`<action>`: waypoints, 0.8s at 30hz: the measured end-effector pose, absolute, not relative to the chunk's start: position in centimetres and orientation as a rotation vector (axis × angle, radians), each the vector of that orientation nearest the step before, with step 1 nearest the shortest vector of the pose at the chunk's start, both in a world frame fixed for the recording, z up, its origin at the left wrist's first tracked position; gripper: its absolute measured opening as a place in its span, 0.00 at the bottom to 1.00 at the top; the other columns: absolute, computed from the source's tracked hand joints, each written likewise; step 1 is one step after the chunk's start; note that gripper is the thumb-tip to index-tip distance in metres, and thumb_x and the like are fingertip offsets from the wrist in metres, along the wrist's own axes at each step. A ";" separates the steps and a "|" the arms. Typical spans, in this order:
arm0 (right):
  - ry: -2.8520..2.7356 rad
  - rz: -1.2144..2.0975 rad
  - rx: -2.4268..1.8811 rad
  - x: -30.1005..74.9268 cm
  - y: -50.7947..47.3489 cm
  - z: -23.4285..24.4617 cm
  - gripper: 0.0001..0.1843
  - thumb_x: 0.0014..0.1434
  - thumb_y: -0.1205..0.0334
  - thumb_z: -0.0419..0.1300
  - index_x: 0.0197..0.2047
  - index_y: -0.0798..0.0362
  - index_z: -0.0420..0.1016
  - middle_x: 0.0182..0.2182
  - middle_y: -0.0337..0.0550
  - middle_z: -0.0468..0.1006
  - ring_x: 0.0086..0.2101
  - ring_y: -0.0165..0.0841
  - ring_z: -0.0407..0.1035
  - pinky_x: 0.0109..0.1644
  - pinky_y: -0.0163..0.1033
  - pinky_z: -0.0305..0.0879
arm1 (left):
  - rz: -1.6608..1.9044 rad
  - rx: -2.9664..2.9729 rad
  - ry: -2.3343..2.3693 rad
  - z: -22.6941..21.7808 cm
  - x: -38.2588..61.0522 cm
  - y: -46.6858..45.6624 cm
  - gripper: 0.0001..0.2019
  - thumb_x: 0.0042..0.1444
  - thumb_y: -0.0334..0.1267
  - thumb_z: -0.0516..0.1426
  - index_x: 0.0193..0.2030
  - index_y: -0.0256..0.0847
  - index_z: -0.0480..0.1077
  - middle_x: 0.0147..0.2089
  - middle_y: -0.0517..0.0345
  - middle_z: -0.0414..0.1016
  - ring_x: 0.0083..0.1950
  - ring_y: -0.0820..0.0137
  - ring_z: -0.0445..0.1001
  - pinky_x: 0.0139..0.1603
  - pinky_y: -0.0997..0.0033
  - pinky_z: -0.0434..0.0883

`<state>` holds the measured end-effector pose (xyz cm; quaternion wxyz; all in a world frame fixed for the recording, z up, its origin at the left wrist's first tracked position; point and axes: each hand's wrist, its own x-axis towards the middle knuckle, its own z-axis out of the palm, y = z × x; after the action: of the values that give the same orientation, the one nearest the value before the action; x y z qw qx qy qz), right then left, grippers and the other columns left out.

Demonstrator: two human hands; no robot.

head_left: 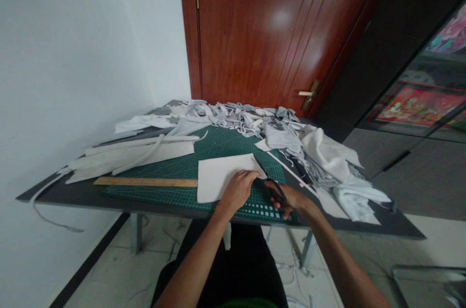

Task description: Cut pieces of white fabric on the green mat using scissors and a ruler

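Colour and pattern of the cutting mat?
The flat cutting mat is green with a pale grid, clearest in head view.

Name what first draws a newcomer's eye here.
Likely the glossy reddish-brown door behind the table, then the fabric scraps heaped along its far edge. Over the green cutting mat, the left hand rests on a white fabric piece while the right hand holds black scissors at its right edge.
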<state>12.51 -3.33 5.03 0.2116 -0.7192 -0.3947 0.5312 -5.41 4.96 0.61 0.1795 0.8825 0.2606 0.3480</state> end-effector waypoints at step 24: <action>-1.185 1.535 -2.047 13.4 -2.8 4.8 0.29 0.70 0.37 0.45 0.32 0.53 0.66 0.18 0.35 0.68 0.13 0.26 0.59 0.14 0.34 0.66 | 0.976 2.486 0.733 0.5 -5.5 4.9 0.16 0.69 0.25 0.49 0.53 0.42 0.74 0.53 0.54 0.81 0.57 0.64 0.77 0.62 0.60 0.72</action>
<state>13.44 -2.84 4.84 0.1603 -0.7167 -0.4148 0.5373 -5.47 4.95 0.45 0.1849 0.8822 0.2601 0.3463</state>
